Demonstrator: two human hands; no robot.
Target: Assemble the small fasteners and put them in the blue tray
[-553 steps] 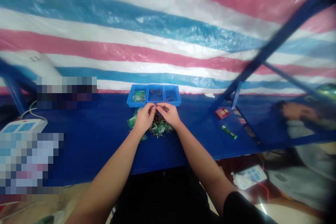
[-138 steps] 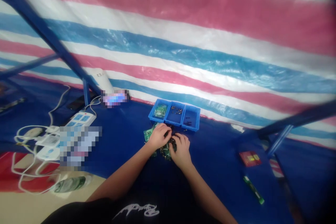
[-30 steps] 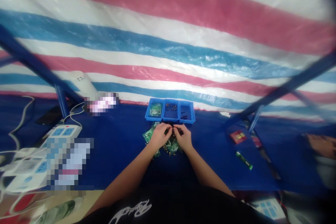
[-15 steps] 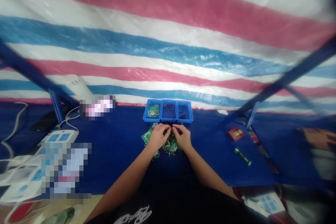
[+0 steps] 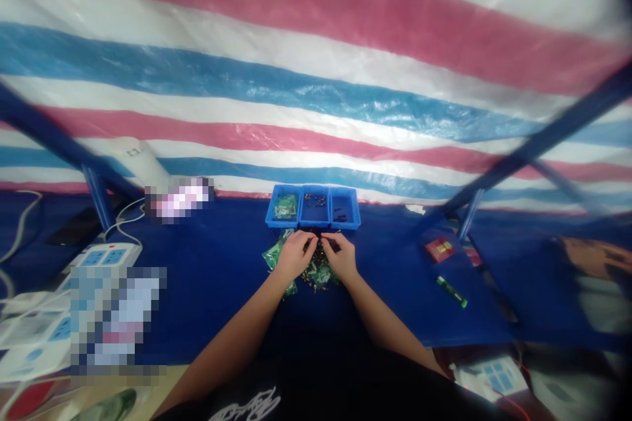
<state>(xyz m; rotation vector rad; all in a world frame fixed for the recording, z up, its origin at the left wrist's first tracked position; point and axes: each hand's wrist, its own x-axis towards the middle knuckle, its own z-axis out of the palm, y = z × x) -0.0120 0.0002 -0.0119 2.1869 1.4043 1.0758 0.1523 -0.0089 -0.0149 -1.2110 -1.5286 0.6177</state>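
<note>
My left hand (image 5: 295, 254) and my right hand (image 5: 342, 255) are close together over a mixed pile (image 5: 316, 275) of green pieces and small brass-coloured and dark parts. On each hand the thumb and fingers are closed in a pinch; whatever is between the fingertips is too small to name. Just beyond the hands stand three joined blue bins. The left bin (image 5: 269, 218) holds green pieces like circuit boards, the middle bin (image 5: 315, 216) a few small brass-coloured parts, and the right bin (image 5: 351, 216) several thin dark pieces.
A white power strip (image 5: 129, 252) with cables lies at the left, near blurred-out objects. To the right are a red box (image 5: 439, 249) and a green tube (image 5: 451, 291). Blue frame bars (image 5: 498, 164) slant at both sides before a striped sheet (image 5: 316, 92).
The whole view has shifted slightly, so everything sits a little further left. Both hands keep nearly the same pinched pose over the pile.
</note>
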